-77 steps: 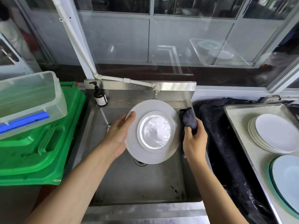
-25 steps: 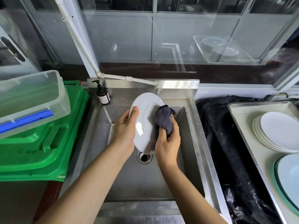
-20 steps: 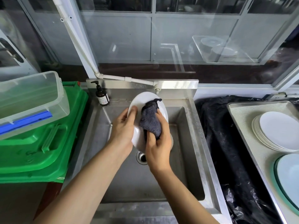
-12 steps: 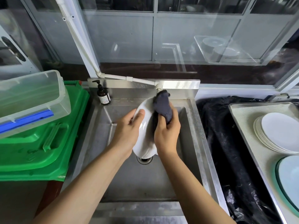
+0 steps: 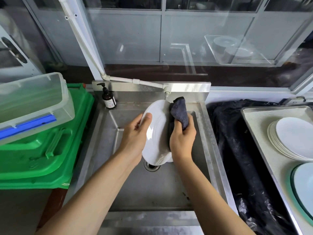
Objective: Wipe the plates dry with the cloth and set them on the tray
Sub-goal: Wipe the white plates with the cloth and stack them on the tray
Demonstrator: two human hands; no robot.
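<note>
- The left hand (image 5: 135,133) holds the plate (image 5: 156,133) tilted on edge over the sink (image 5: 152,189), thumb on the near face, fingers curled round the rim behind it.
- The right hand (image 5: 182,138) has its fingers clenched on the dark cloth (image 5: 179,111), pressed to the plate's far, right face.
- Three seconds back the plate faced the camera with the cloth off its right edge; since then it has turned edge-on, and the cloth, which lay on the near face under a second ago, now sits on the far side and pokes up past the top rim.
- The plate's lower edge hangs just above the drain (image 5: 151,165), partly hiding it.
- To the right, black plastic (image 5: 237,150) lies between the sink and the tray (image 5: 257,119).
- On the tray rests a stack (image 5: 293,138) of white plates, with a green-rimmed plate (image 5: 303,184) nearer, cut by the frame edge.
- To the left sit green bins (image 5: 42,150) with a clear tub (image 5: 33,102) on top.
- At the sink's back left corner stands a pump bottle (image 5: 109,99); the tap (image 5: 166,92) is just above the plate's top rim, beside the cloth.
</note>
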